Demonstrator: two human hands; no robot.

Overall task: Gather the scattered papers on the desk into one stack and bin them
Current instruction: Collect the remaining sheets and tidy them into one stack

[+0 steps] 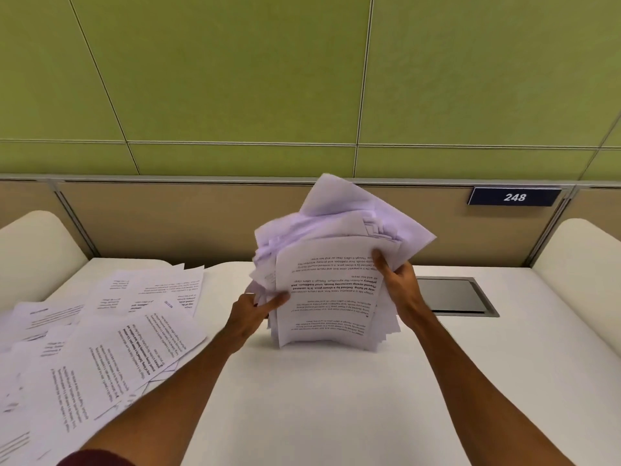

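An untidy bundle of printed papers [331, 284] stands on edge on the white desk [336, 398], its lower edges touching the desktop and its upper sheets fanned out. My left hand [250, 314] grips the bundle's left side with the thumb on the front sheet. My right hand [398, 280] holds its right side, thumb on top. Several more printed sheets [100, 348] lie scattered flat over the desk's left part. No bin is in view.
A grey recessed cable hatch [453, 295] sits in the desktop to the right of my right hand. A beige partition with a blue sign reading 248 [514, 196] runs behind the desk, under a green panelled wall. Cream rounded dividers [578, 257] flank both sides.
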